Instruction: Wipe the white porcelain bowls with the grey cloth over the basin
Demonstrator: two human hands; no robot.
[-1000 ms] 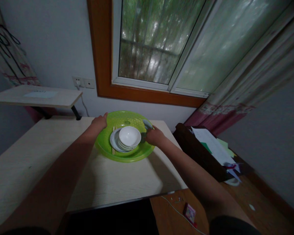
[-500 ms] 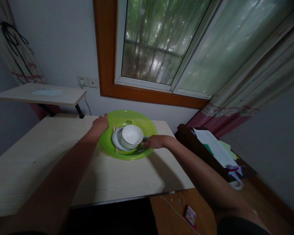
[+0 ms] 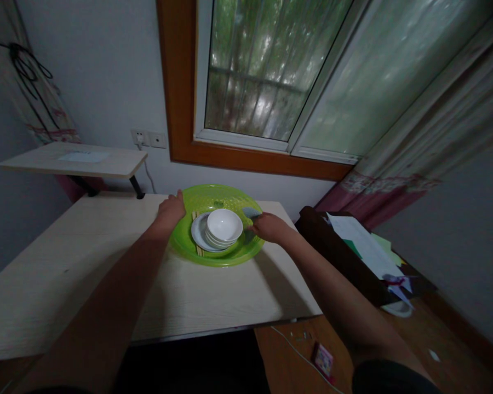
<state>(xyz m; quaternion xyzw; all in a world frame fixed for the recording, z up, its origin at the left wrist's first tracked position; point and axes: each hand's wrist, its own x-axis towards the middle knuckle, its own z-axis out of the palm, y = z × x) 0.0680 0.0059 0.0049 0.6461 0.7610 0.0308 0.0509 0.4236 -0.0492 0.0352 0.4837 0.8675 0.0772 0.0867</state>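
Note:
A wide lime-green basin (image 3: 213,259) sits on the pale wooden table. Inside it, a stack of white bowls (image 3: 225,224) rests on a whitish plate (image 3: 200,232), and chopsticks (image 3: 199,251) lie along the plate's left side. My left hand (image 3: 172,210) is closed on the basin's left rim. Over the basin's right side, my right hand (image 3: 268,227) is closed around a small grey-blue piece (image 3: 251,212) that looks like cloth. Part of this piece shows above the fingers; the rest is hidden by the hand.
A small raised shelf (image 3: 76,158) stands on the table's left, with a paper on top. Behind are a wall and window (image 3: 254,82). At the right, a brown piece of furniture (image 3: 332,241) carries papers. A cable and pink box (image 3: 324,359) lie below.
My right hand has moved slightly up and right along the basin's inner right side, with the grey-blue piece now showing above it. My left hand stays on the rim.

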